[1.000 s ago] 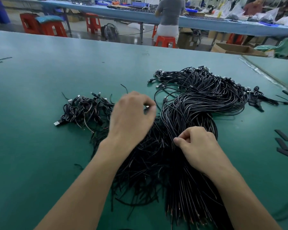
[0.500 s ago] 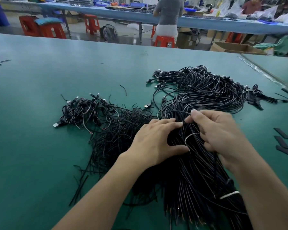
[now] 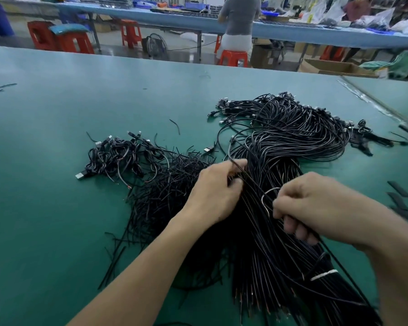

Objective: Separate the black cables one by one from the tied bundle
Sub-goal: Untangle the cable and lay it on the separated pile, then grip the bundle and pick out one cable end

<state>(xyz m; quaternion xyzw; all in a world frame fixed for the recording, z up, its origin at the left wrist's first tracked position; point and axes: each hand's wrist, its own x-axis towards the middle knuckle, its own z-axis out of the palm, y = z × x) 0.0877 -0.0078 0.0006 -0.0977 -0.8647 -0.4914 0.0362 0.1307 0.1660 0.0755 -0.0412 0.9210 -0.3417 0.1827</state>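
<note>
Centrally on the green table point(image 3: 57, 208) lies the tied bundle of black cables point(image 3: 292, 142); the left hand point(image 3: 212, 196) pinches one cable point(image 3: 252, 182) between thumb and forefinger, while the right hand point(image 3: 316, 205) curls its fingers round the bundle's strands.

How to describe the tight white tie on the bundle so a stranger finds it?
Start at the black cable bundle on the green table and follow it toward the camera, past the right hand. There a white tie binds it tightly, unlike the loose pale loop farther up.
</note>
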